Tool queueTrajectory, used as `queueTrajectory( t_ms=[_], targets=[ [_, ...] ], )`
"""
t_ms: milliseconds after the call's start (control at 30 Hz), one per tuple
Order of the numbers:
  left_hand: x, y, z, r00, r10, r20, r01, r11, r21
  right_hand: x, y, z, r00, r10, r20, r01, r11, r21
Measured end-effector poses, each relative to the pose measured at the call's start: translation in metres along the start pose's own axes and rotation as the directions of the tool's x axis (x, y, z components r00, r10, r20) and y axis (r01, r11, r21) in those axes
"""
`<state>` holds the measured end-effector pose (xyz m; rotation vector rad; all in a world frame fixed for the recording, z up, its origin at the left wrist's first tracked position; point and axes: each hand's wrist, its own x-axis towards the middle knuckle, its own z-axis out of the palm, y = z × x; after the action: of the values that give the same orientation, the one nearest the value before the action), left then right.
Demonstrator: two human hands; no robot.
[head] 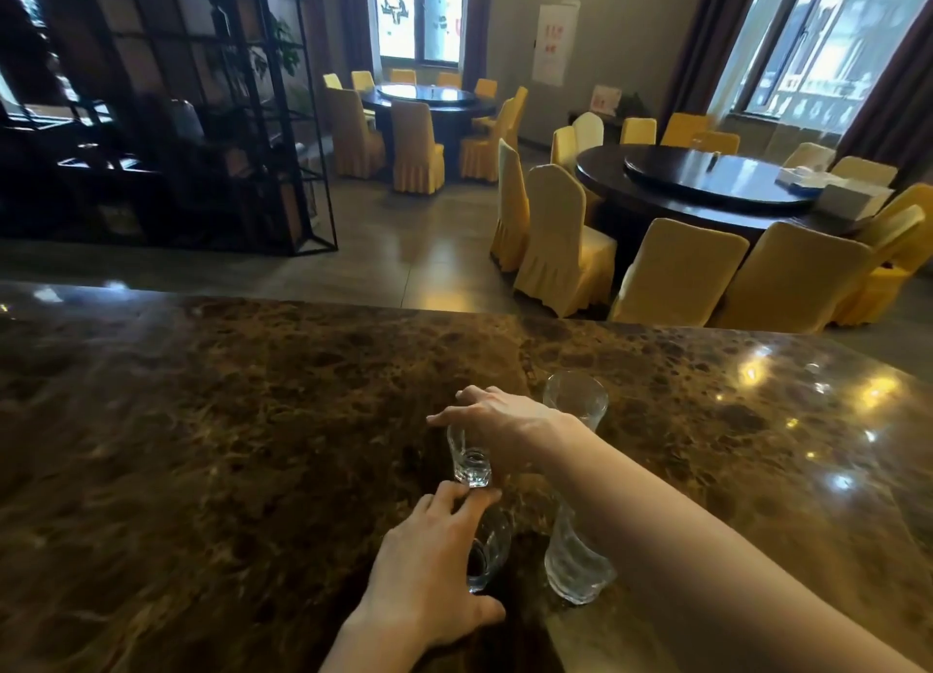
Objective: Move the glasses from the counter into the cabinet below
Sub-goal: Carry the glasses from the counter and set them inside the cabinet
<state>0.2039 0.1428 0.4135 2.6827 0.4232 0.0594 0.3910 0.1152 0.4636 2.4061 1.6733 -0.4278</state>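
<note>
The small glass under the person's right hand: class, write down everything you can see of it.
The small glass is clear and narrow, with a thick faceted base. It looks empty. It stands on the dark marble counter, roughly upright. The right hand covers its rim from above, fingers spread. The left hand's fingertips reach its base. Whether it has left the counter cannot be told.

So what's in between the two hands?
In the head view, a small clear glass sits between the hands. The right hand covers its top, and the left hand touches its base with its fingertips.
</note>
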Motion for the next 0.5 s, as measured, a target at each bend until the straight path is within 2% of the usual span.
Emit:
queueTrajectory(
  t_ms=[167, 500],
  targets=[
    [0.0057, -0.0016, 0.0011, 1.0, 0.022, -0.021, -0.021, 1.0, 0.012, 0.0049, 0.0026, 0.0087, 0.999, -0.002, -0.039, 0.005, 0.997, 0.078],
    [0.0044, -0.0097, -0.0031, 0.999, 0.037, -0.031, -0.038, 0.999, -0.006, 0.0057, -0.0008, 0.0087, 0.996, 0.006, -0.085, -0.001, 0.998, 0.066]
  ],
)
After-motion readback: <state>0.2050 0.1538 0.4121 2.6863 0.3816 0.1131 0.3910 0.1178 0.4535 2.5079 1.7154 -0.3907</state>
